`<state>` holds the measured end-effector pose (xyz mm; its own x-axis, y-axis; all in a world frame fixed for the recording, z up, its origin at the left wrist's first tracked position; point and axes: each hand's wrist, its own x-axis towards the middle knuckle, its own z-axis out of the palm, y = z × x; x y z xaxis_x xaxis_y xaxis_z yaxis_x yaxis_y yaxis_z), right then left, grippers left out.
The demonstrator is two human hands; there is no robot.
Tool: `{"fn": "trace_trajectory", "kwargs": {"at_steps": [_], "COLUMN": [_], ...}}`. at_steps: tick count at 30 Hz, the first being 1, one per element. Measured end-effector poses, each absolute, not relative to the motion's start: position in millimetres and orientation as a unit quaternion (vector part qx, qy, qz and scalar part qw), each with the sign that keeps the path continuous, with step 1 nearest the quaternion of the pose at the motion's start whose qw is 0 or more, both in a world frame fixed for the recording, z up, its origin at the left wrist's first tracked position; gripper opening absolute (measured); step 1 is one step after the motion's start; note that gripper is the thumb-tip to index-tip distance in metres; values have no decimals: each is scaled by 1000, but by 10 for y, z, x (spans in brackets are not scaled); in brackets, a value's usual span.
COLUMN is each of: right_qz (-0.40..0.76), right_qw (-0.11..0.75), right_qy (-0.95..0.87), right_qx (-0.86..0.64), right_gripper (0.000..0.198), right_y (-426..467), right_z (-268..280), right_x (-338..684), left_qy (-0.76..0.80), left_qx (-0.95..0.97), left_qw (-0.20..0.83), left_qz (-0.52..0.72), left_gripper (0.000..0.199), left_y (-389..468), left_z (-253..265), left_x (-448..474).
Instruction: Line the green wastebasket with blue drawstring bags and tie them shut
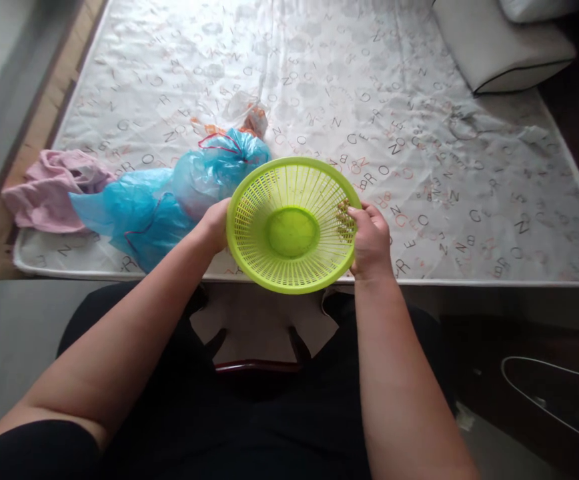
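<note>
Between my two hands is a lime-green plastic colander [292, 233] with slotted sides, tilted so that its bare inside faces me. It is held over the near edge of the mattress [449, 233]. My left hand [217, 223] grips the colander's left side, its fingers mostly hidden behind the wall. On the opposite side, my right hand [372, 240] is closed on the rim, thumb over the edge and fingers showing through the slots. Blue plastic bags [154, 207] with red ties lie beside my left hand, partly behind the colander.
A pink cloth [59, 190] lies crumpled at the mattress's left edge. Behind the blue bags is a clear bag with orange print [254, 120]. A white cushion-like block [514, 53] rests at the far right. A white cable [539, 363] hangs at the lower right.
</note>
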<state>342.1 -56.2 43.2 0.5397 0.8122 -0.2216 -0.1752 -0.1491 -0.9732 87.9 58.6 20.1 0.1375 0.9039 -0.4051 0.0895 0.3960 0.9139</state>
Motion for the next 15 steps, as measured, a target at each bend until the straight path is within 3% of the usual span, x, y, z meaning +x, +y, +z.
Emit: {"fn": "trace_trajectory", "kwargs": {"at_steps": [3,7,9,13,15], "right_qz": [447,425,411,412,414], "right_qw": [570,541,532,529,531], "right_qy": [-224,-246,-266,-265,-256], "right_qx": [-652,-682,-691,-693,-694], "right_gripper": [28,27,28,31,31], "right_y": [-562,-559,-557,-540,-523], "right_z": [390,342,324,296,288], "right_x": [3409,3380,3381,3395,3396], "left_qy": [606,648,696,752,721], "left_qx": [462,545,590,626,660], "left_qw": [528,246,140,196,206], "left_qz": [375,471,384,59,-43], "left_gripper": [20,28,25,30,34], "left_y": [722,974,1041,1016,994], "left_z": [426,715,796,734,593], "left_x": [638,112,-147,-498,-622]}}
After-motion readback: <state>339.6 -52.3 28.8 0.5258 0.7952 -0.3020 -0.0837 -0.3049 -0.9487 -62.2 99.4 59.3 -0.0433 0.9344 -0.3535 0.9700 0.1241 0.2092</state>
